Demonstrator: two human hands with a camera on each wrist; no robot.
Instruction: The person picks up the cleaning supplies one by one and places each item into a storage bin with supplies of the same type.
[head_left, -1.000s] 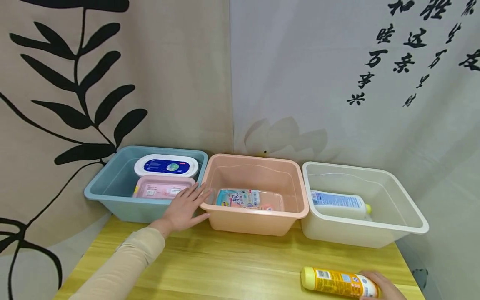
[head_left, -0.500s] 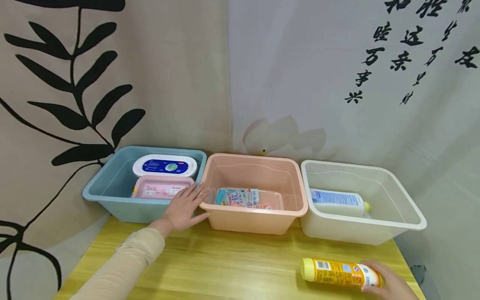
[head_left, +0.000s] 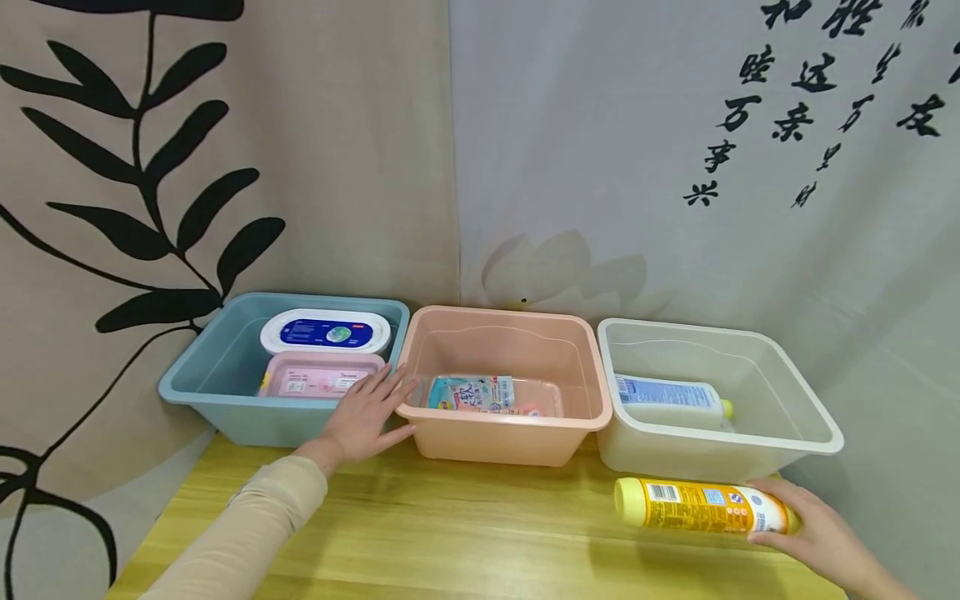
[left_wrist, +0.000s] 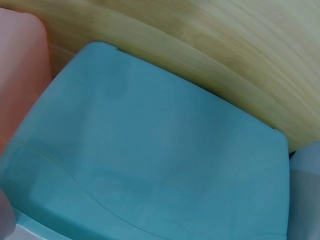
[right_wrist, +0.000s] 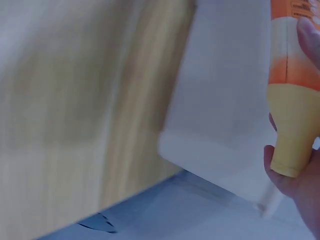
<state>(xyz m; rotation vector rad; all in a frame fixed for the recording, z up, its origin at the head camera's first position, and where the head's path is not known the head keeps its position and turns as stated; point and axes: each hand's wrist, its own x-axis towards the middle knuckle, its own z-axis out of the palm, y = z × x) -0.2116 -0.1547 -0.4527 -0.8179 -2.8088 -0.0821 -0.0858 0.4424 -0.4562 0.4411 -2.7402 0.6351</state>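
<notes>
My right hand (head_left: 821, 533) grips a yellow bottle (head_left: 697, 506) by one end and holds it sideways above the table, just before the white bin (head_left: 720, 446). In the right wrist view the bottle (right_wrist: 295, 112) shows an orange and white label, with fingers round it. My left hand (head_left: 366, 418), its fingers straight and spread, rests at the neighbouring rims of the blue bin (head_left: 262, 408) and the pink bin (head_left: 510, 437). The left wrist view is mostly filled by the blue bin's outer wall (left_wrist: 165, 145).
Inside the blue bin lie a white oval pack (head_left: 326, 332) and a pink pack (head_left: 322, 375). A small printed packet (head_left: 476, 393) lies in the pink bin, and a white bottle (head_left: 667, 404) in the white one. All bins stand along the wooden table's (head_left: 450, 533) back, against a curtain.
My right hand has lifted the yellow bottle off the table and moved it forward to the white bin's front. The left hand has kept its place.
</notes>
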